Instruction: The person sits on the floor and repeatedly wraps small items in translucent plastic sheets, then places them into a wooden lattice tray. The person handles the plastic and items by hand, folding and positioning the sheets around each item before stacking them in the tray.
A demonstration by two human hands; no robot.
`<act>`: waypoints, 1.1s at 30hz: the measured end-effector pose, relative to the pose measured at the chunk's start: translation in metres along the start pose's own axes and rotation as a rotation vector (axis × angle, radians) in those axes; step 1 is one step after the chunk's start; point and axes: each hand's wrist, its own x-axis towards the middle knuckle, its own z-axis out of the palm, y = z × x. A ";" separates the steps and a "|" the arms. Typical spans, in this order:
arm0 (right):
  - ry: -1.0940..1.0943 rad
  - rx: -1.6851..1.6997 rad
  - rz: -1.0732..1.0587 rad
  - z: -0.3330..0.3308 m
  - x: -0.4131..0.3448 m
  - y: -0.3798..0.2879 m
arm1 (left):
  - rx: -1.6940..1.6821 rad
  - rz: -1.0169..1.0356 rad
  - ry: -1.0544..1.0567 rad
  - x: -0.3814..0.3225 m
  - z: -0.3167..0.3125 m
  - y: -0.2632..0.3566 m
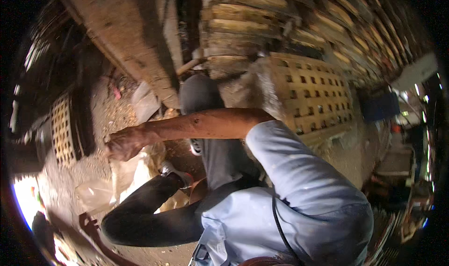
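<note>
My right hand [122, 146] reaches across my body to the left, its fingers curled into a fist over a pale translucent plastic sack or sheet [94, 194]. A strip of this plastic hangs from just under the fist, apparently gripped by it. Down at the lower left, in shadow, is my left hand [88, 222], close to the plastic's lower edge. Its fingers are partly bent, and whether they hold anything is too dark to see. Brighter crumpled plastic [140, 169] lies between the right hand and my bent leg [147, 210].
A broad wooden plank [122, 31] slants down near my knee [200, 94]. To the right stands a yellowish crate [312, 90] with square holes; a similar crate [63, 131] is at left. Stacked wood pieces [245, 24] rise behind. Rubble [121, 104] litters the ground.
</note>
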 end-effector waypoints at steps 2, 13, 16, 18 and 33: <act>0.140 0.098 -0.099 -0.061 0.029 -0.024 | 0.013 -0.029 0.100 -0.009 -0.039 0.005; 0.661 0.575 1.101 -0.368 -0.193 -0.072 | -0.537 0.236 0.287 -0.011 -0.084 0.237; 0.545 0.189 1.088 -0.454 -0.295 -0.077 | -0.823 0.375 0.113 -0.043 -0.067 0.352; 0.611 0.354 1.290 -0.494 -0.318 -0.084 | -0.974 0.417 -0.052 -0.063 -0.057 0.427; 1.525 0.090 1.162 -0.571 -0.529 -0.178 | -0.896 1.138 -0.401 -0.150 0.079 0.637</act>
